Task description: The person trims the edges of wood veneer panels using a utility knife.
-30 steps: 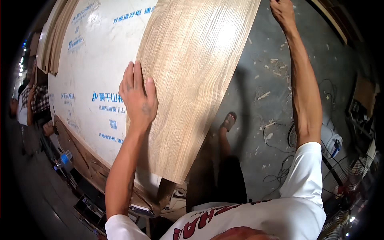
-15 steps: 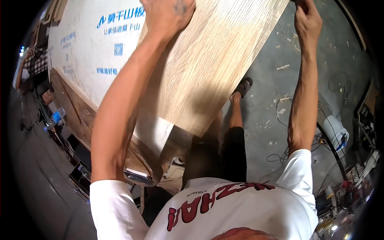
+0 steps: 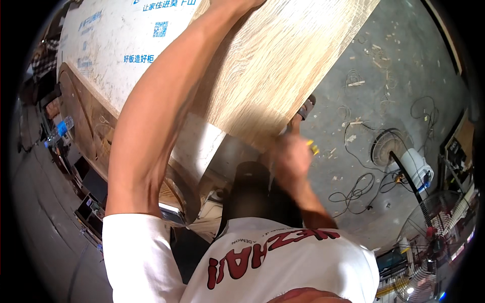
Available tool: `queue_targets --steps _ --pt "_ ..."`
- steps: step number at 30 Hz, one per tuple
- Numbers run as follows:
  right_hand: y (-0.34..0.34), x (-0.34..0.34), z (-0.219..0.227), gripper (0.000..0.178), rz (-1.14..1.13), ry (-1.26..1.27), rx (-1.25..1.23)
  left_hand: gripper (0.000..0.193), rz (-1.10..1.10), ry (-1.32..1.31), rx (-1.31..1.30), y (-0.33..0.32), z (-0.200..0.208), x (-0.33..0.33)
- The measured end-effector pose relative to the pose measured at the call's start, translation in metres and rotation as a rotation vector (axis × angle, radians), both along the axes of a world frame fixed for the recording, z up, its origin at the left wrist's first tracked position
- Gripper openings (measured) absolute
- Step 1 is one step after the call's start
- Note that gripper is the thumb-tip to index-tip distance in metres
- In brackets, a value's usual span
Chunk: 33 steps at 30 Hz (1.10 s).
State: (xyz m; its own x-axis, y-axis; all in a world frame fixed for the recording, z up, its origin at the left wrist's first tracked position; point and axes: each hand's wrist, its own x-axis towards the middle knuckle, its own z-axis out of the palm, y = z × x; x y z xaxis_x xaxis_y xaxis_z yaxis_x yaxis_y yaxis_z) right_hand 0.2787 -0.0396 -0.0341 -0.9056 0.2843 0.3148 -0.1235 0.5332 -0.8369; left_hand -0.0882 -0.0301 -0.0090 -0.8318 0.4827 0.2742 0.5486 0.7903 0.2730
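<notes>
A wood-grain board lies over a white printed panel, its near end jutting past the panel toward my legs. My left hand rests on the board at the top edge of the view, where its fingers are cut off. Beside the board's near right corner is my right hand, smeared by motion. A small yellow piece sticks out on the far side of that hand, apparently part of a tool in its grip; its kind is too blurred to tell.
At the right stand a fan, a white bucket and a round black base. Loose cables and wood scraps lie on the grey floor. A curved wooden piece and a plastic bottle are at the left.
My right hand has left the board's far right edge and come down to its near corner, with something yellow now showing at it. The scene has shifted up slightly; my left hand stays on the board.
</notes>
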Motion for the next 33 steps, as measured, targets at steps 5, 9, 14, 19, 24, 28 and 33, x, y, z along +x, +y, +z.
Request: queue_targets --steps 5,9,14,19,24,28,33 --pt "-0.019 0.041 0.023 0.024 0.466 -0.140 -0.010 0.059 -0.013 -0.029 -0.022 0.002 -0.005 0.001" --pt "0.093 -0.023 0.014 0.029 -0.002 -0.160 -0.056 0.057 -0.025 0.017 -0.015 -0.006 -0.002 -0.003" --pt "0.328 -0.233 0.002 0.035 -0.351 0.118 0.093 0.058 0.005 0.025 -0.026 0.001 0.003 -0.004" --pt "0.472 -0.367 0.011 0.042 -0.446 -0.036 0.287 0.054 0.022 -0.007 -0.072 0.012 0.005 -0.002" --pt "0.508 -0.413 0.002 0.048 -0.297 -0.028 0.288 0.054 0.037 -0.030 -0.096 0.002 0.009 -0.003" --pt "0.503 -0.406 -0.005 0.045 -0.246 -0.010 0.234 0.055 0.031 -0.047 -0.100 0.004 0.007 -0.002" --pt "0.441 -0.362 0.014 0.040 -0.315 -0.074 0.433 0.055 0.023 -0.008 -0.094 0.004 0.001 -0.002"
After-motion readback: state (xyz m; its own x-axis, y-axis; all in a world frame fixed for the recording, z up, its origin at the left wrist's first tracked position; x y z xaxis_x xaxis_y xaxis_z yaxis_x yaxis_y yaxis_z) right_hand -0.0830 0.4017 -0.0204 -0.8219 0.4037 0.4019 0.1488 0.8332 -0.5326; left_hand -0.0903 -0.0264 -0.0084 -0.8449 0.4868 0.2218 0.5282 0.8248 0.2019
